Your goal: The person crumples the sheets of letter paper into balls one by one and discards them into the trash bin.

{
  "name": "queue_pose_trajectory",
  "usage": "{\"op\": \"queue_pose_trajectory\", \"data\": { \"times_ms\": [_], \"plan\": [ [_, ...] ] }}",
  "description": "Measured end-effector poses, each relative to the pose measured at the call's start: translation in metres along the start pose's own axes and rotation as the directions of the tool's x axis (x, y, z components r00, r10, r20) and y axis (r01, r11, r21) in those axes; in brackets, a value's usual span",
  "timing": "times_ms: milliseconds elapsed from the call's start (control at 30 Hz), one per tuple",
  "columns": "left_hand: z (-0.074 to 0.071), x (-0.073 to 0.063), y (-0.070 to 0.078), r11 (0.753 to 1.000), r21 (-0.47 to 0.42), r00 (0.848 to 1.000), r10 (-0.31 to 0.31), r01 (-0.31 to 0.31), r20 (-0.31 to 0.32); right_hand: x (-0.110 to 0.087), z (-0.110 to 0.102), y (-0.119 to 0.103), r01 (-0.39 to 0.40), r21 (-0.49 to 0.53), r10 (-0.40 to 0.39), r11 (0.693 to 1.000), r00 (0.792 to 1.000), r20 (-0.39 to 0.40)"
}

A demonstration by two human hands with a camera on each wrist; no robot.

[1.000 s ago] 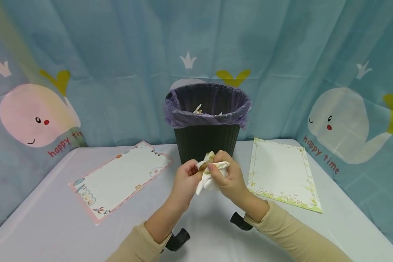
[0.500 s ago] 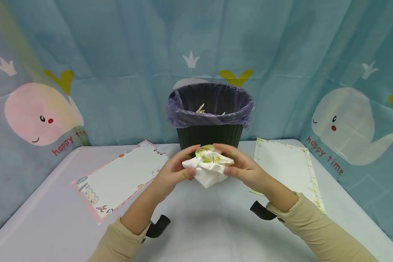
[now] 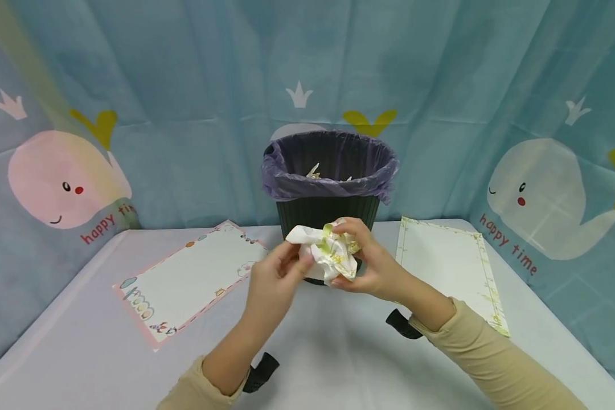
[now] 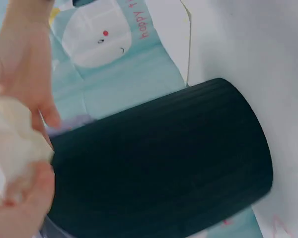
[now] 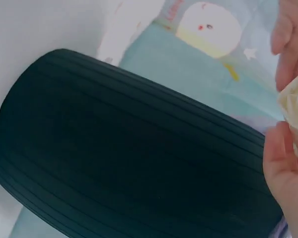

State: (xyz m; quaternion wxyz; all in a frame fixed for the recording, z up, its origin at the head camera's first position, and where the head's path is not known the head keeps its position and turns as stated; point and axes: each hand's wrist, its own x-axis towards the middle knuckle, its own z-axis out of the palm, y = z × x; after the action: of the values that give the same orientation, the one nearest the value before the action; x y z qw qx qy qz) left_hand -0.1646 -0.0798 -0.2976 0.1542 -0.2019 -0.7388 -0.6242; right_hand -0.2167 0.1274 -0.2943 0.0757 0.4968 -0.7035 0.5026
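Note:
A crumpled sheet of paper [image 3: 328, 250], white with a green and yellow print, is held up between both hands in front of the trash bin [image 3: 320, 210]. The left hand [image 3: 277, 279] pinches the paper's left side between thumb and fingers. On the other side the right hand [image 3: 371, 262] grips it, with fingers curled over the top and the thumb beneath. In the left wrist view the paper [image 4: 15, 144] is blurred at the left edge. Only part of the crumpled paper [image 5: 295, 106] enters the right wrist view.
The dark ribbed bin wears a purple liner [image 3: 330, 185], and some paper scraps [image 3: 314, 172] show inside. A pink-bordered sheet [image 3: 189, 279] lies on the left of the white table [image 3: 318, 364]. To the right lies a green-bordered sheet [image 3: 446, 262]. A blue curtain [image 3: 210, 142] hangs behind.
The paper was bunched small between both fists, then was cupped loosely with its fingers spread. Now it is turned, with the left hand pinching its side and the right hand gripping round it.

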Motion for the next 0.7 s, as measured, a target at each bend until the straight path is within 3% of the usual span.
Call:
{"op": "queue_pose_trajectory", "data": {
  "times_ms": [100,200,367,500,600,700],
  "plan": [
    [0.004,-0.005,0.002,0.994,0.036,0.99,0.103,-0.106,0.093,0.001,0.001,-0.003,0.013,-0.073,-0.015,0.997,0.999,-0.031],
    [0.005,-0.004,0.002,0.995,0.025,0.986,0.096,-0.1,0.136,0.001,0.005,-0.004,0.035,-0.075,-0.038,0.997,0.998,-0.041],
    [0.013,-0.003,-0.002,0.999,-0.02,0.993,0.032,-0.03,0.111,0.003,0.02,0.001,0.056,-0.01,-0.057,0.998,0.995,-0.084],
    [0.02,-0.001,-0.012,0.997,-0.082,0.999,0.019,-0.015,0.048,0.004,0.033,0.009,0.045,0.05,-0.035,0.998,0.981,-0.189],
    [0.026,0.001,-0.019,0.994,-0.103,1.0,0.019,-0.02,-0.01,0.007,0.045,0.013,0.085,0.04,-0.067,0.996,0.939,-0.337],
    [0.03,0.001,-0.022,0.996,-0.081,0.996,0.017,-0.024,-0.087,0.013,0.058,0.017,0.142,0.016,-0.115,0.99,0.862,-0.494]
  ]
}}
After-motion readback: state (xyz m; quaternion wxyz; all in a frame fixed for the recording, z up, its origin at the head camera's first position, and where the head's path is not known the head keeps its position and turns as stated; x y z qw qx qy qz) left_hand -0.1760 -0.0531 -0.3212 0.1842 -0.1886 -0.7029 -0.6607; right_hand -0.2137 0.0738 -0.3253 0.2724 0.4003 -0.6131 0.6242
